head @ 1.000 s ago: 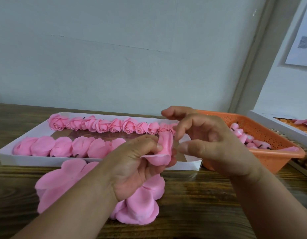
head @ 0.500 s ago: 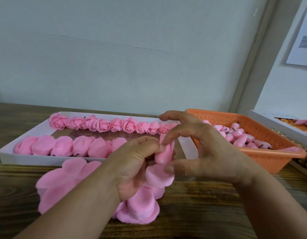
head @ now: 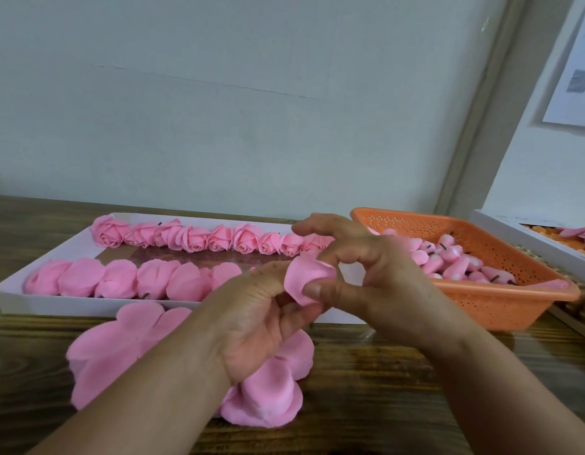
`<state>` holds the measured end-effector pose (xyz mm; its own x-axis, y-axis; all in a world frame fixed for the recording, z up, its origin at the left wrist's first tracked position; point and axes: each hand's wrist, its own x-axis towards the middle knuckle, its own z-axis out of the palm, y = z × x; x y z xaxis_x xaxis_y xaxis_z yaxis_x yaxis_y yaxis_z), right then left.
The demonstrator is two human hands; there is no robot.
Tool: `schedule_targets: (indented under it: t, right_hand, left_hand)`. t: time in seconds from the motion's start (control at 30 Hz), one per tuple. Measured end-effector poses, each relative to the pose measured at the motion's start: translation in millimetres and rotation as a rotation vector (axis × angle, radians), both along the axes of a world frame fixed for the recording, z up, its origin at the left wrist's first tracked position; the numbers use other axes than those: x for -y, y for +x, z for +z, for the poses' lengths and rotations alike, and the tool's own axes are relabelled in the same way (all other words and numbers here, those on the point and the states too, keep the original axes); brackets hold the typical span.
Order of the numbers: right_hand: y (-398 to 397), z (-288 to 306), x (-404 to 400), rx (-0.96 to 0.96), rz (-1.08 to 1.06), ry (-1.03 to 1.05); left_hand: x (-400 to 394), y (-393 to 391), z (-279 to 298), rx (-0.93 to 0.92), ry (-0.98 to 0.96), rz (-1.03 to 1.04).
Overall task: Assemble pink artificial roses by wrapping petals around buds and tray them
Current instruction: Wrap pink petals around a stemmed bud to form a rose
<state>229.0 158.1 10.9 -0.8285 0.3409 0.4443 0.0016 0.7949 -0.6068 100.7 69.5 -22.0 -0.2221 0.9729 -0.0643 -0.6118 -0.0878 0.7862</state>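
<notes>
Tray (head: 12, 298) already has about nine finished roses (head: 215, 239) along the back row plus a front row of roses, while left hand (head: 261, 310) and right hand (head: 376, 284) both pinch a petal (head: 305, 277) above the table, with loads of buds (head: 448, 261) left in the orange basket (head: 501, 303).

Tray (head: 8, 298) on table (head: 383, 389), roses (head: 215, 239) in row along tray's far side, wrapped buds (head: 120, 280) in row along its near side, loose petals (head: 120, 349) before tray, basket (head: 501, 310) right of tray, buds (head: 448, 261) in basket, both hands (head: 261, 320) at petal (head: 305, 277) before tray's right end.
</notes>
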Motion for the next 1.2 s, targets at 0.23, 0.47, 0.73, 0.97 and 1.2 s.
schedule_targets:
  t: [0.23,0.47,0.73,0.97,1.2]
  right_hand:
    - [-6.4,-3.2,6.2,-0.107,-0.088,0.003]
    - [-4.6,-3.0,2.8,-0.129,-0.052,-0.161]
    - [-5.7,-4.7,2.5,-0.237,0.058,-0.362]
    - [-11.1,-9.6,-0.9,-0.339,-0.087,-0.273]
    - [-13.5,-12.3,1.0,-0.350,-0.105,-0.382]
  left_hand:
    - [-0.1,-0.9,-0.2,-0.078,0.028,0.029]
    - [3.2,0.0,0.4,-0.056,0.117,0.008]
    - [1.1,2.4,0.0,-0.158,0.077,0.085]
    - [1.2,4.2,0.2,-0.275,0.085,0.121]
    - [-0.2,7.3,-1.5,-0.357,0.105,0.251]
